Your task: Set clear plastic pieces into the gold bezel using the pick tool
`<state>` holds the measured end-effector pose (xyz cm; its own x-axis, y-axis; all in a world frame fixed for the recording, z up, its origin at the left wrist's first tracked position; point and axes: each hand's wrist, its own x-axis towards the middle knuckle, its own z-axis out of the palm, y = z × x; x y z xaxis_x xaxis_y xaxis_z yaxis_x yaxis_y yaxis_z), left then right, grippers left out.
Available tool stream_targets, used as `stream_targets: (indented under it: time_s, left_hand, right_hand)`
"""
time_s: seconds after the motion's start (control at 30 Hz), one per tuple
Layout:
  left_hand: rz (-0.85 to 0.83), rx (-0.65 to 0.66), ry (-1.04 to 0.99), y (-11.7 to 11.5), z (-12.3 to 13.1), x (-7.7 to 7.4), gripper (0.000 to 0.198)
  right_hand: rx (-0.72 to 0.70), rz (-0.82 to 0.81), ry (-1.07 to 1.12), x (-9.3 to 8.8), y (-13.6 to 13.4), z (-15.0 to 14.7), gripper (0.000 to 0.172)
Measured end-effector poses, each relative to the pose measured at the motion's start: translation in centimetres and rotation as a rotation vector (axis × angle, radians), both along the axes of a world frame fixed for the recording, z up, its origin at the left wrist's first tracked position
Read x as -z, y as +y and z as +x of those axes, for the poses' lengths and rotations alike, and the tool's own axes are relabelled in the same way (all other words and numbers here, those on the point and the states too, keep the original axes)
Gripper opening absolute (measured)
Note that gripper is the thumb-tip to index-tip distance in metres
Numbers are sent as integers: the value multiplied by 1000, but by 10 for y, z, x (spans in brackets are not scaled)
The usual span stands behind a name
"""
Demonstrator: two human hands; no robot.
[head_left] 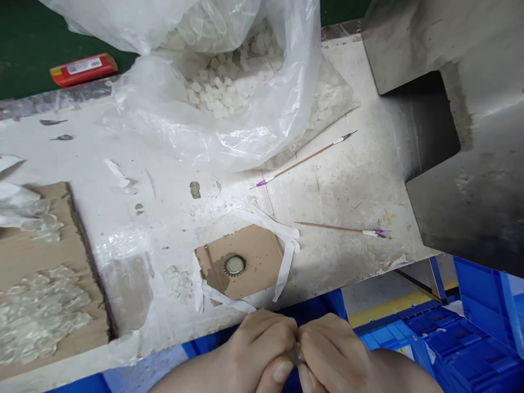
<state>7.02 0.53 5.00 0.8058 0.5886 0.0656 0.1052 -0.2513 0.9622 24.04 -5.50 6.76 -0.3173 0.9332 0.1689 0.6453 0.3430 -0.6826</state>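
Observation:
At the bottom of the view, in front of the table edge, my left hand and my right hand meet with curled fingers. Pinched between their thumbs and forefingers is a small translucent piece, mostly hidden by the fingers. Just beyond them, a cardboard piece with white tape strips around it lies on the table. A bottle cap holding something pale sits upside down on this cardboard. To its left is a little pile of clear pieces.
A large plastic bag of whitish pieces stands at the back. Two thin sticks with brush-like tips lie right of centre. Clear parts cover cardboard at left. Bent sheet metal overhangs the right; blue crates stand below.

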Motion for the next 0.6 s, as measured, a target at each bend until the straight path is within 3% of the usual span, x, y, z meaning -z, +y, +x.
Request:
stream_targets:
  time_s: [0.23, 0.43, 0.6]
  left_hand:
    - [-72, -104, -38, 0, 13, 3, 39]
    - [-47, -165, -141, -10, 17, 15, 32]
    - [-32, -130, -112, -10, 15, 14, 32]
  right_hand:
    - [199, 150, -98, 6, 1, -14, 62]
    - [-1, 196, -89, 8, 1, -1, 47]
    - [45, 115, 9, 10, -3, -3, 55]
